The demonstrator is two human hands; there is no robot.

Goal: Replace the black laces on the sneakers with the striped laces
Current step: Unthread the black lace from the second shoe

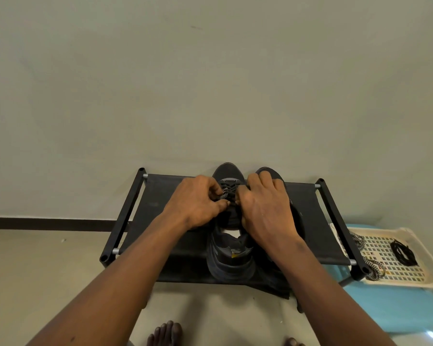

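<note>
Your left hand (198, 201) pinched lace (226, 193) at eyelets of sneaker (231, 260); right hand (263, 208) curled beside it, grip unclear. Sneaker lay at middle of rack (160, 203), toe toward back edge, lacing between both hands. Striped laces (374, 269) sat in tray (395, 270) past rack's right edge.

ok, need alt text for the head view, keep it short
Two hands work the laces of a dark sneaker on a black rack: the left hand pinches them, while the right hand hides its own grip. A second sneaker stands beside it. To the right, a tray holds a black lace and striped laces.
</note>
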